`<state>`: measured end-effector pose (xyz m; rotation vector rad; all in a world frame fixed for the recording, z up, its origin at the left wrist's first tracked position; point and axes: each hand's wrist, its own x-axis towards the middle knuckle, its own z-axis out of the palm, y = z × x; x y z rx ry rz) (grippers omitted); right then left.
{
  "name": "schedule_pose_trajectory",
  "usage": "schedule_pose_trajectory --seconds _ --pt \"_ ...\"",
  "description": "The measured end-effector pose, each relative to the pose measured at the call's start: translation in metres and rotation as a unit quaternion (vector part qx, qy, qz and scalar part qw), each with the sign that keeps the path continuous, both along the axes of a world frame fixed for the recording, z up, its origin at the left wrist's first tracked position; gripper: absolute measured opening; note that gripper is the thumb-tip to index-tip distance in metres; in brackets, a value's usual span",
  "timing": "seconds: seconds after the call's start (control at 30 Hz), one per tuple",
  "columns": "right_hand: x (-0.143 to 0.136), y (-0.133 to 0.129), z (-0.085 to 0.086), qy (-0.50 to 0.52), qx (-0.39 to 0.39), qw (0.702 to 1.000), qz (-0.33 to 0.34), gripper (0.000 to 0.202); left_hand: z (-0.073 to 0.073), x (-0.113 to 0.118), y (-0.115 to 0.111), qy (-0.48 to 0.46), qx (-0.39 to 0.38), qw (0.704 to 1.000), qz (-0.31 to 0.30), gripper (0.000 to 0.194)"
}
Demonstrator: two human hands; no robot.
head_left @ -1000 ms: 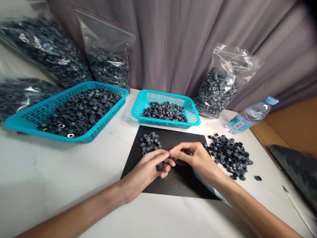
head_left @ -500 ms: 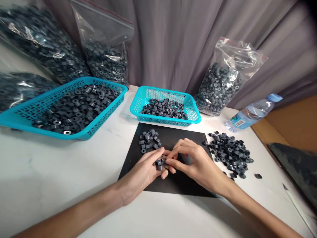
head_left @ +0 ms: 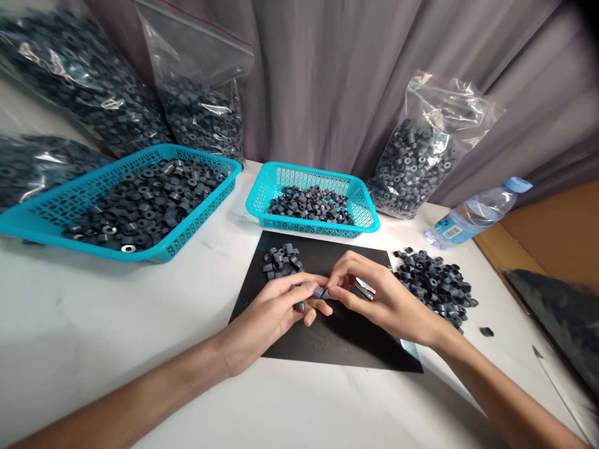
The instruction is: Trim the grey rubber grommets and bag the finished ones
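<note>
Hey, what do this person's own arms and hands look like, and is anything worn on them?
The left hand and right hand are both ungloved, and no ring shows on the visible fingers. The left forearm and right forearm are bare where they show, without sleeve, watch or bracelet.

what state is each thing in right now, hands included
left hand, curled around gray pieces
right hand, pinching one dark piece
black mat, flat, partly covered
left basket, partly filled
middle basket, partly filled
right bag, upright, partly filled
bottle, capped, liquid level unclear
right pile, loose on the table
curtain, hanging in folds
</note>
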<state>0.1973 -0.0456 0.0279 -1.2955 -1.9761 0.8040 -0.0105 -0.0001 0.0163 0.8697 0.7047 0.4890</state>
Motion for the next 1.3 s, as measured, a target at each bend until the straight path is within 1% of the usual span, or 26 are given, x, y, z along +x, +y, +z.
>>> schedule_pose_trajectory --seconds 0.17,0.3,0.43,0.57,0.67,0.73,0.8,0.87,0.97,1.03,1.1,1.17,1.3 --pt "0.002 0.002 -0.006 0.032 0.068 0.997 -0.024 0.011 0.001 0.000 0.001 -0.037 -0.015 0.999 0.022 0.019" --pt "0.001 0.002 -0.014 0.043 0.096 0.994 -0.033 0.009 -0.001 0.000 0.002 -0.058 -0.032 0.997 0.033 0.021" --pt "0.000 0.001 -0.016 0.037 0.096 0.994 -0.037 0.014 -0.001 -0.002 0.004 -0.055 -0.032 0.997 0.032 0.023" --pt "-0.001 0.001 -0.015 0.034 0.098 0.994 -0.032 0.015 -0.001 -0.001 0.004 -0.049 -0.032 0.998 0.021 0.023" --pt "0.001 0.003 -0.018 0.032 0.089 0.995 -0.031 0.015 -0.002 -0.001 0.004 -0.027 -0.007 1.000 0.012 0.019" --pt "0.006 0.007 -0.022 0.028 0.082 0.995 -0.048 0.015 -0.004 -0.001 0.004 -0.004 0.016 1.000 0.008 0.017" --pt "0.015 0.013 -0.029 0.004 0.085 0.992 -0.088 0.018 -0.005 -0.001 0.004 0.011 0.031 0.999 0.007 0.017" --pt "0.025 0.019 -0.037 -0.049 0.098 0.986 -0.128 0.024 -0.006 -0.001 0.004 0.016 0.035 0.999 0.009 0.017" --pt "0.034 0.027 -0.048 -0.126 0.115 0.975 -0.140 0.032 -0.007 -0.001 0.005 0.008 0.027 1.000 0.014 0.018" --pt "0.033 0.030 -0.053 -0.137 0.119 0.974 -0.139 0.028 -0.008 0.000 0.006 -0.003 0.015 1.000 0.014 0.020" --pt "0.027 0.033 -0.053 -0.135 0.123 0.974 -0.135 0.020 -0.009 0.000 0.007 -0.005 0.002 1.000 0.013 0.019" --pt "0.021 0.035 -0.050 -0.134 0.125 0.975 -0.123 0.014 -0.011 0.000 0.007 0.000 0.002 1.000 0.010 0.016" --pt "0.011 0.034 -0.039 -0.139 0.131 0.977 -0.092 0.014 -0.015 -0.002 0.008 0.009 0.023 1.000 0.009 0.015"
